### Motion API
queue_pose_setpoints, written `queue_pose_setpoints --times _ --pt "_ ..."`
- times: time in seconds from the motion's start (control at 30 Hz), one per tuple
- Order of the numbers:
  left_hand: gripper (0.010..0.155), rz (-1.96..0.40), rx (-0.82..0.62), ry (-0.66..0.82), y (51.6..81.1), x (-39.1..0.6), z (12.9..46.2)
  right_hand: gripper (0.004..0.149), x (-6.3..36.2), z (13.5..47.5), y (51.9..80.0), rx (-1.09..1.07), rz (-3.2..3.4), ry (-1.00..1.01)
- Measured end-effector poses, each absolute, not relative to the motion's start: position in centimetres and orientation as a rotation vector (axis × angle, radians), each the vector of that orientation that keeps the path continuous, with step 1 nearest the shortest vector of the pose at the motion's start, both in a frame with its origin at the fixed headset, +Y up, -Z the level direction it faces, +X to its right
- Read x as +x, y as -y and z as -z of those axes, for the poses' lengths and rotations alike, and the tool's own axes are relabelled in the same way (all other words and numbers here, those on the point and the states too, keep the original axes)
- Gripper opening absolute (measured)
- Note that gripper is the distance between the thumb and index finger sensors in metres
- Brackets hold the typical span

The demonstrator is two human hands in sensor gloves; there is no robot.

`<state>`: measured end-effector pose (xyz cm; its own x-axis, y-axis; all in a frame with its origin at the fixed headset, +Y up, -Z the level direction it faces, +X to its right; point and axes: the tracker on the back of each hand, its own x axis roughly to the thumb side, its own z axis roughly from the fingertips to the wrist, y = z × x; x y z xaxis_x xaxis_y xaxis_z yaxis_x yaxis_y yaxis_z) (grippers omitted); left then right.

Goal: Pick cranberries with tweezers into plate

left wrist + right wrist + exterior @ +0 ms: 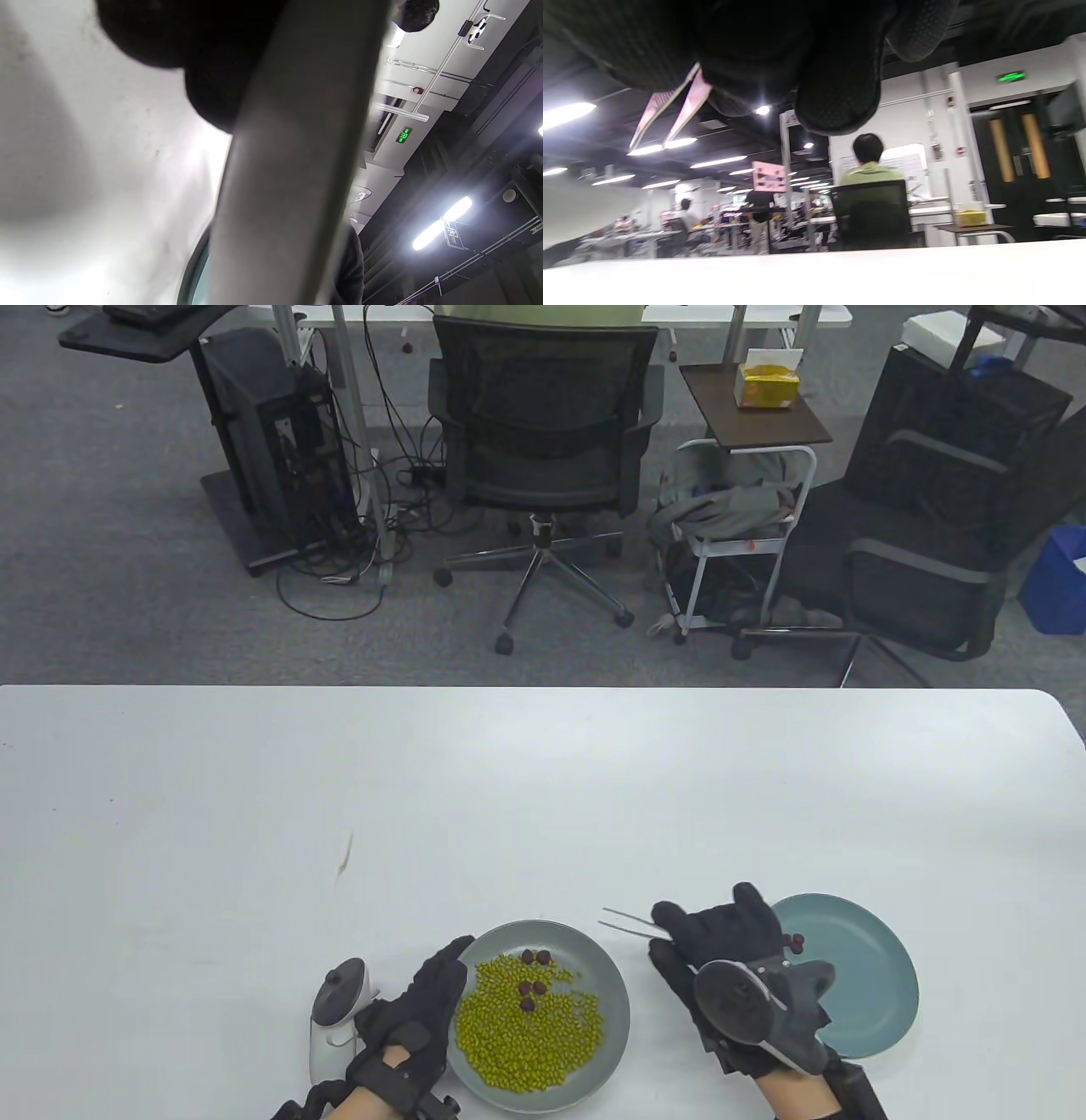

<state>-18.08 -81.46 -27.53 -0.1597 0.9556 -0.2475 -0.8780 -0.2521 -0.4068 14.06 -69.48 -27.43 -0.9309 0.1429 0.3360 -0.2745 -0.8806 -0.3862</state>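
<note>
White table [526,797], grey office carpet [119,594]

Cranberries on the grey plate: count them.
4 visible on the grey plate: two cranberries at the far edge of the green beans, two mid-pile. More may be buried.

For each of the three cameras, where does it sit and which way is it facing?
Table view: overhead, looking down at the white table and office floor; left hand touches the grey plate, right hand grips the tweezers.
Left wrist view: low by the table, tilted up to the ceiling; a dark glove blur shows.
Right wrist view: near table level, facing the office; gloved fingers show.
Shared: tweezers appear in the table and right wrist views.
</note>
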Motion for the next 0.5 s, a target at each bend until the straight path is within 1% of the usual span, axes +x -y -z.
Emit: queue_pose_setpoints --times 0.07,0.17,0.5 --pt "0.062 -1.751 -0.534 0.193 81.3 -18.1 27.6 0.05 12.9 27.2 69.7 0.49 -2.83 0.615" --pt "0.062 -1.747 -0.524 0.21 81.0 -18.0 27.6 0.05 11.9 27.1 70.0 0.575 -2.807 0.623" --pt "0.062 -1.74 -0.537 0.233 80.7 -17.5 27.2 0.051 11.2 26.6 70.0 0.617 -2.864 0.646"
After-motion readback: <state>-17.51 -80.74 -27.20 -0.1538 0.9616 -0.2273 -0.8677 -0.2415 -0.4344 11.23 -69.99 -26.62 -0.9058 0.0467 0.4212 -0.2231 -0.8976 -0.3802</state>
